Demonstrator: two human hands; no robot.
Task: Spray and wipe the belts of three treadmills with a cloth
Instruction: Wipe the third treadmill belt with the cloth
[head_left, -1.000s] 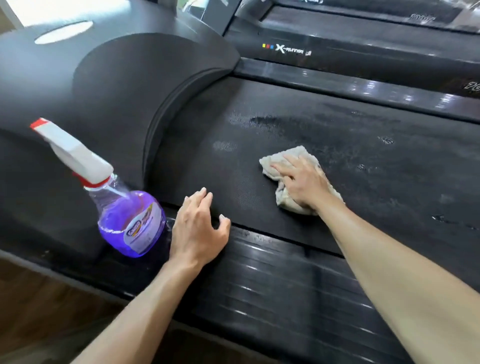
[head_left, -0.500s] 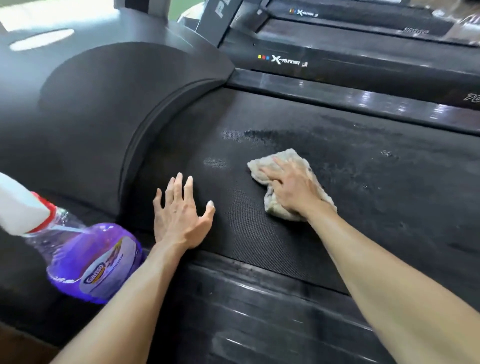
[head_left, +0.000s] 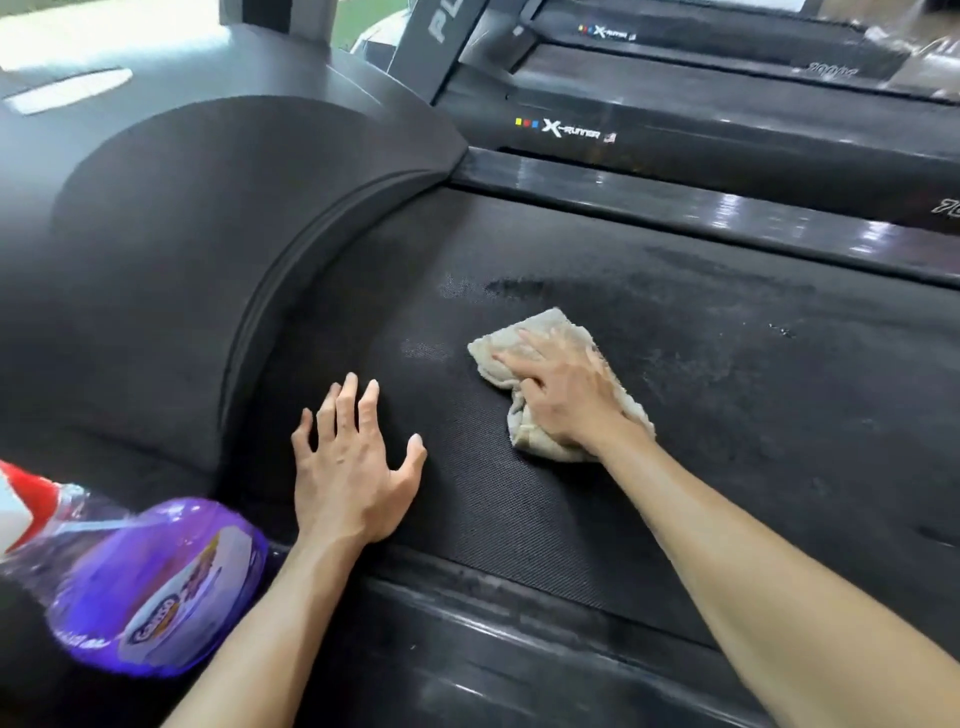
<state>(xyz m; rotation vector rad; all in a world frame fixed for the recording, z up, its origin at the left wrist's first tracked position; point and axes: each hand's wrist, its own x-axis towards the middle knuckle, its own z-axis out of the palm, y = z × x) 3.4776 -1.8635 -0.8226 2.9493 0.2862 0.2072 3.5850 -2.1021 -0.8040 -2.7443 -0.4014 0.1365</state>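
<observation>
Just crumpled terry cloth (head_left: 550, 382), textured belt (head_left: 727, 395)

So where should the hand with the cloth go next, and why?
Probably up and away a little, onto the dark wet streak just beyond the cloth. The right hand presses the cloth flat on the treadmill belt, the streak looks unwiped, and the left hand is braced flat on the belt.
</observation>
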